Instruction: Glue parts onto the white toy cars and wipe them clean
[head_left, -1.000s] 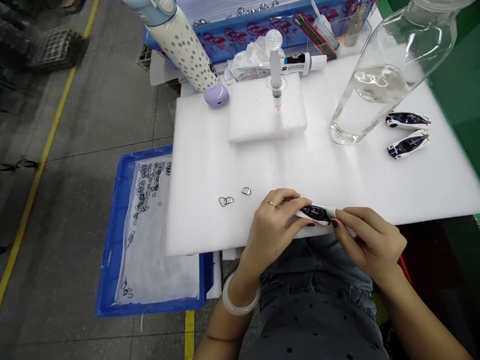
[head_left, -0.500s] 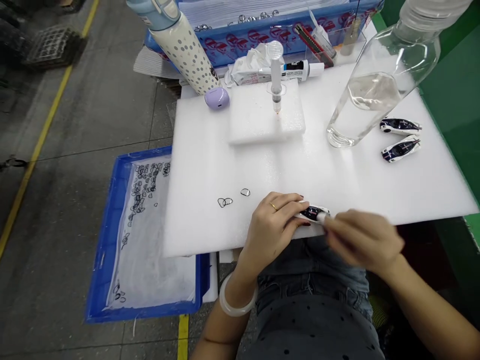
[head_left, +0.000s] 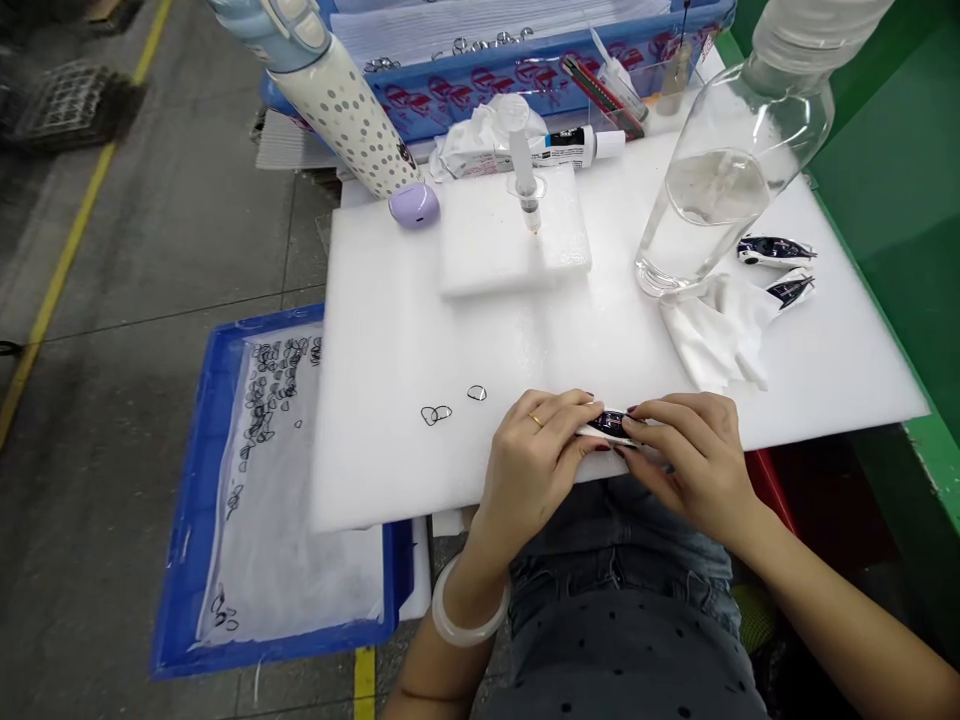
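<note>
Near the front edge of the white foam board (head_left: 390, 320), a small toy car (head_left: 613, 425), white with a dark top, is held between both hands. My left hand (head_left: 536, 455) is closed on its left end, fingertips above and thumb at the near side. Around the right end, my right hand (head_left: 690, 455) is closed with fingers bent over it, hiding that part. A crumpled white cloth (head_left: 720, 335) lies to the right, partly over one of two similar toy cars (head_left: 776, 250). Several thin black rings (head_left: 477, 393) lie left of my hands.
A clear bottle of liquid (head_left: 712, 190) stands at the right. Behind are a foam block (head_left: 517, 250) with a syringe (head_left: 525, 180) upright in it, a purple case (head_left: 414, 205), a dotted flask (head_left: 345, 120) and a tube (head_left: 577, 147). A blue tray (head_left: 202, 430) sits lower left.
The white cloth now lies beside the bottle, over part of a toy car. My right hand no longer holds a small white thing at the car and grips the car itself. The view has shifted slightly.
</note>
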